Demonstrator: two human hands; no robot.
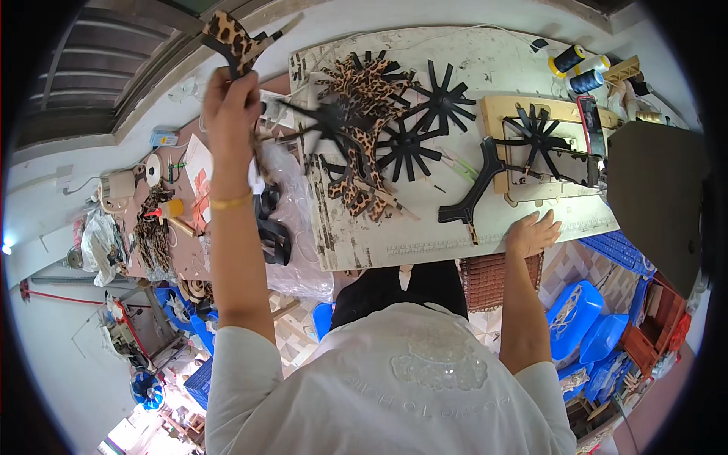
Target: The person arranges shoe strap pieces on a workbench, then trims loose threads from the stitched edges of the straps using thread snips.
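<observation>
The leopard-print cut piece was up in the air, high over the left side of the desk. The left hand was closed tight around its lower end, a grip like a fist. The right hand lay flat and open on the front edge of the desk, holding nothing. Just beside it lay a black Y-shaped piece. Farther up the desk sat black star-shaped pieces and a heap of leopard-print pieces. Thread spools stood at the far right corner.
</observation>
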